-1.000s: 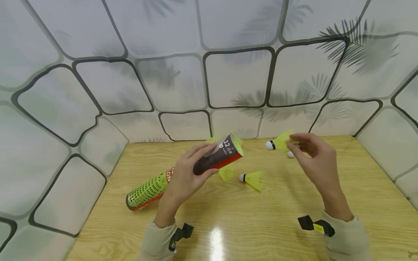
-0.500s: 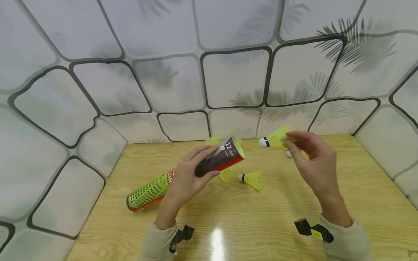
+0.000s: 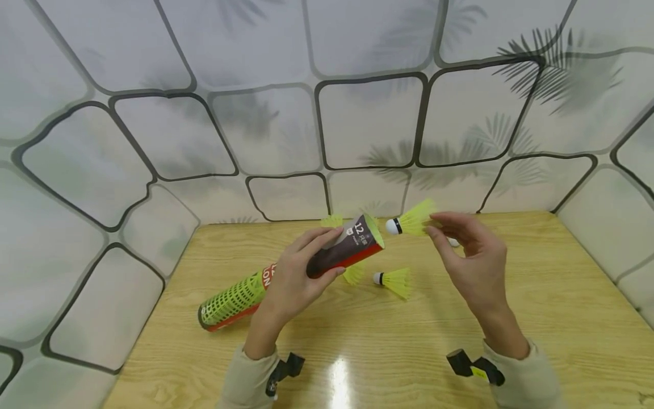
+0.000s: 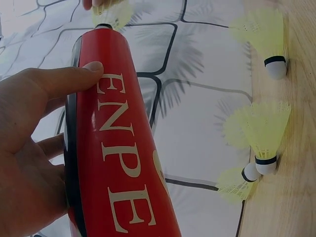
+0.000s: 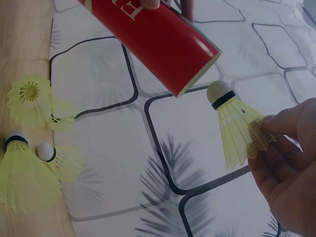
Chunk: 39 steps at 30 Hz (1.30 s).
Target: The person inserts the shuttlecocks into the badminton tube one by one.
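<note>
My left hand (image 3: 288, 278) grips a shuttlecock tube (image 3: 347, 247), tilted so its open end points up and to the right. The left wrist view shows the tube's red side with large letters, thumb laid across it. By its skirt edge, my right hand (image 3: 475, 255) pinches a yellow shuttlecock (image 3: 416, 218). Its white cork faces the tube's mouth, a short gap apart in the right wrist view. Below, another shuttlecock (image 3: 393, 281) lies on the wooden table (image 3: 409, 352). The tube's inside is mostly hidden.
More yellow shuttlecocks lie behind the tube, partly hidden; one skirt (image 3: 352, 274) shows beneath it. A white cork (image 3: 453, 242) peeks out behind my right fingers. The patterned wall (image 3: 373, 125) rises at the table's back edge.
My right hand has moved left with the shuttlecock, bringing its cork close to the tube's mouth. The left hand and tube have barely shifted.
</note>
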### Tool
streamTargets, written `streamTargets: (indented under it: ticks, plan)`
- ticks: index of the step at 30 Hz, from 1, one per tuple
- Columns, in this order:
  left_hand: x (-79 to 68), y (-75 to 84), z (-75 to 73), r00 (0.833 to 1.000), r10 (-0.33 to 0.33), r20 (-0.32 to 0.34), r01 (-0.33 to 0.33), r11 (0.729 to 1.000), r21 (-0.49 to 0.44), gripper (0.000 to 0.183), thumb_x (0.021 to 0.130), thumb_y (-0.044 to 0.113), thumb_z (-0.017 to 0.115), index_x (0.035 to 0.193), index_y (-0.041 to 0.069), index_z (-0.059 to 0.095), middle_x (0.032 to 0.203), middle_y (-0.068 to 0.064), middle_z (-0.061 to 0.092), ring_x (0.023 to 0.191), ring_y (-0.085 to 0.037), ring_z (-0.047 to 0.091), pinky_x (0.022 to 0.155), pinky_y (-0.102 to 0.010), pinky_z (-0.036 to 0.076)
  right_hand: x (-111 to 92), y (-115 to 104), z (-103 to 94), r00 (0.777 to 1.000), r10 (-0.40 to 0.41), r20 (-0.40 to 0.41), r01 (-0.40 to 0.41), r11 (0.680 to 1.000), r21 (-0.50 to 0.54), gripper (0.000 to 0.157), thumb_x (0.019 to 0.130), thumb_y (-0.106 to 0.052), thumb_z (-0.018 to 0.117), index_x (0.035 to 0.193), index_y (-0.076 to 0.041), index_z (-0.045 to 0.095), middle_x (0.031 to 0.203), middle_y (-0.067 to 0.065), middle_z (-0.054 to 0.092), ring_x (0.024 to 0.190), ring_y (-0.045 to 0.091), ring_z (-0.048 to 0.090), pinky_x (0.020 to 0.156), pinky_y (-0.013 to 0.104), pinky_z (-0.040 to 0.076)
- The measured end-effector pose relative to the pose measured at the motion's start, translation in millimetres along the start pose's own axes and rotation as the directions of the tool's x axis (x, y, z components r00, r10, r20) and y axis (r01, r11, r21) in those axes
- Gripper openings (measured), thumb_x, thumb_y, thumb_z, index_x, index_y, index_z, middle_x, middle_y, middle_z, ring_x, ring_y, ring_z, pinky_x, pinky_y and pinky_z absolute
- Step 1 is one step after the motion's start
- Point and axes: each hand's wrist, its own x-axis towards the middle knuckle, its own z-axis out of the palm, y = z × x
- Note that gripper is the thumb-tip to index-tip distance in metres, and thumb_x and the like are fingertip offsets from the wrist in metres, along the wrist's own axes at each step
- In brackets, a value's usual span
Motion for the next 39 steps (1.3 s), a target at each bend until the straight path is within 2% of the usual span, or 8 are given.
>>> streamTargets:
  ticks: [13,23,39]
  plan:
    - [0.2,2.6,2.7,1.0,0.004,0.002,-0.004,1.0,0.011,0.065,0.086,0.019,0.086,0.145,0.025,0.059,0.138,0.0,0.058,0.121,-0.021,0.059,0.091,-0.042,0.056,-10,-2,17.9,0.996,0.057,0.069,-0.055,0.998,-0.029,0.027,0.089,0.019,0.067,0.112,0.006,0.071,0.106,0.016,0.071,0.097,0.014,0.07,0.09,0.024,0.054]
    - [0.9,2.4,5.1,1.0,0.005,0.002,-0.005,1.0,0.026,0.065,0.086,0.021,0.086,0.145,0.025,0.06,0.137,0.0,0.059,0.121,-0.02,0.059,0.092,-0.04,0.055,-17,-5,30.6,0.992,0.075,0.102,-0.073,0.997,-0.027,0.025,0.089,0.018,0.067,0.11,0.005,0.072,0.107,0.014,0.073,0.101,0.013,0.07,0.094,0.026,0.053]
    - [0.3,2.9,5.6,1.0,0.001,0.009,-0.001,0.999,0.042,0.066,0.087,0.022,0.085,0.147,0.027,0.058,0.139,0.0,0.058,0.123,-0.021,0.058,0.095,-0.042,0.054,-24,-2,46.0,0.986,0.047,0.158,-0.051,0.999,0.018,0.027,0.092,0.018,0.064,0.111,0.001,0.074,0.107,0.012,0.073,0.105,0.016,0.069,0.099,0.027,0.051]
